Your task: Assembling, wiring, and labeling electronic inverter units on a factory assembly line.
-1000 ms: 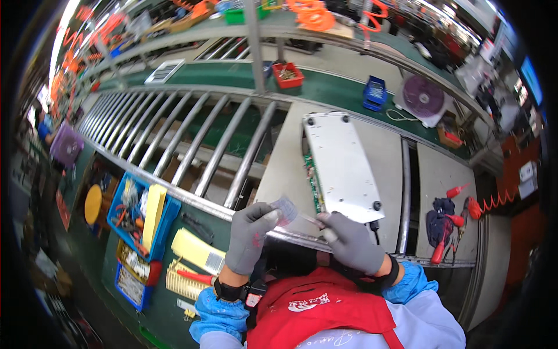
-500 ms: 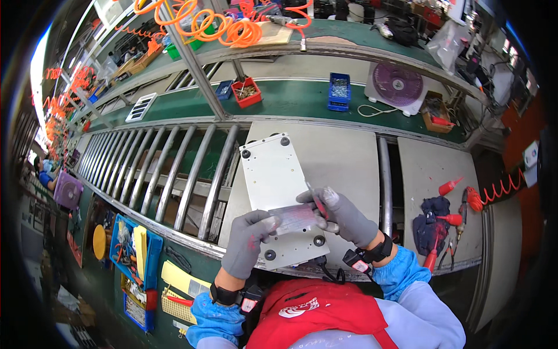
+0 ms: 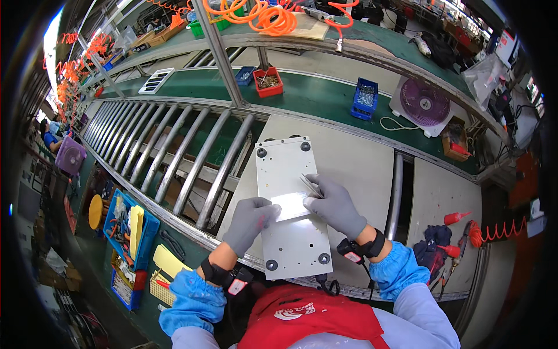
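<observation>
A light grey metal case (image 3: 296,253) with black round feet at its corners lies lengthwise before me. Over its middle is a shiny silver rectangular label or thin plate (image 3: 289,207); whether it touches the case, I cannot tell. My left hand (image 3: 247,225), in a grey glove, pinches its left edge. My gloved right hand (image 3: 338,210) has thumb and fingers at its right edge. A slim, pointed metal tool (image 3: 310,185), perhaps tweezers, sticks out of the right hand; its lower part is hidden by the fingers.
Metal rollers (image 3: 197,166) run off to the left. At right lie red-capped bottles (image 3: 455,218) and a dark cloth (image 3: 431,244). Behind stand a red bin (image 3: 268,88), a blue bin (image 3: 364,99) and a purple fan (image 3: 426,103). A blue tool crate (image 3: 152,232) is at lower left.
The rectangular piece has turned from reddish and see-through to bright silver, lying squarer across the case. My right hand's fingers have shifted on it. The view has swung slightly.
</observation>
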Demonstrator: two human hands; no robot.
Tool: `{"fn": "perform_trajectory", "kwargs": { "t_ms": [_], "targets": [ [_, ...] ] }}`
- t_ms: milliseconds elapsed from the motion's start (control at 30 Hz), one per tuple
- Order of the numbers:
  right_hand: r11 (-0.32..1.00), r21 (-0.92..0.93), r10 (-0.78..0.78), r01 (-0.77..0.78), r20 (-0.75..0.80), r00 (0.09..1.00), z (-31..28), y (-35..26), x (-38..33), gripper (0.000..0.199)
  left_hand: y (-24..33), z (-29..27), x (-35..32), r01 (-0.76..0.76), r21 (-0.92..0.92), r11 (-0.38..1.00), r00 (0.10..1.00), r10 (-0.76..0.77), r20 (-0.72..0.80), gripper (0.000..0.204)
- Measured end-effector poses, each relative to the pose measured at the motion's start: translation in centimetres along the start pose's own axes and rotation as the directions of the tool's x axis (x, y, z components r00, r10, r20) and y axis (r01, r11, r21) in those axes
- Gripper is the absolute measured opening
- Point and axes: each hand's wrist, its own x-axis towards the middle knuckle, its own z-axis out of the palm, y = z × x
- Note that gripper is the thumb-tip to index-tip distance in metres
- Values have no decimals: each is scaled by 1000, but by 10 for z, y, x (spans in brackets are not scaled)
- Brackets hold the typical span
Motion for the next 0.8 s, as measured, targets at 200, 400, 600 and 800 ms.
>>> {"fn": "perform_trajectory", "kwargs": {
  "t_ms": [200, 400, 600, 800],
  "targets": [
    [962, -264, -102, 69, -115, 988, 6, 15, 28, 53, 0, -2, 33, -127, 417, 900, 985, 164, -52, 32],
    [942, -332, 12, -46, -104, 994, 8, 3, 31, 58, 9, -1, 40, -112, 591, 799, 981, 182, -60, 33],
    [935, -348, -135, 74, -155, 979, 12, 15, 31, 53, 13, 2, 41, -64, 688, 723, 990, 133, -47, 35],
    [938, -336, -140, 84, -146, 979, 16, 12, 27, 53, 19, 2, 36, -17, 721, 693, 994, 88, -61, 38]
  ]
}}
